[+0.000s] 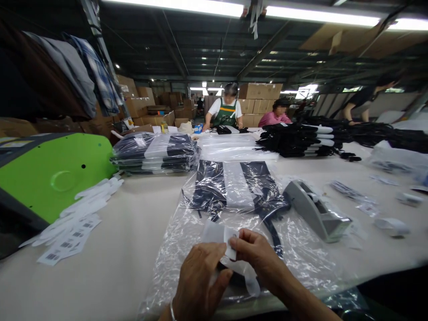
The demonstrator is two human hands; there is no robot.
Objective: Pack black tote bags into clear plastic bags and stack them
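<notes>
In the head view, my right hand (259, 256) pinches a small white sticker label (231, 249) between thumb and fingertips. My left hand (202, 276) has its fingers curled against the white label strip (245, 269), the loose end of which hangs below. Both hands are over a clear plastic bag (177, 249) lying flat on the table. Inside it, at the far end, is a folded dark fabric item (209, 185) with a white band (239, 185) and dark straps. My left fingertips partly cover the strip.
A grey tape dispenser (316, 211) stands right of the bag. Barcode labels (72, 236) spill from a green machine (67, 174) at left. Bagged stacks (155, 151) and black fabric stacks (297, 140) lie farther back. Co-workers (227, 111) work beyond the table (130, 249).
</notes>
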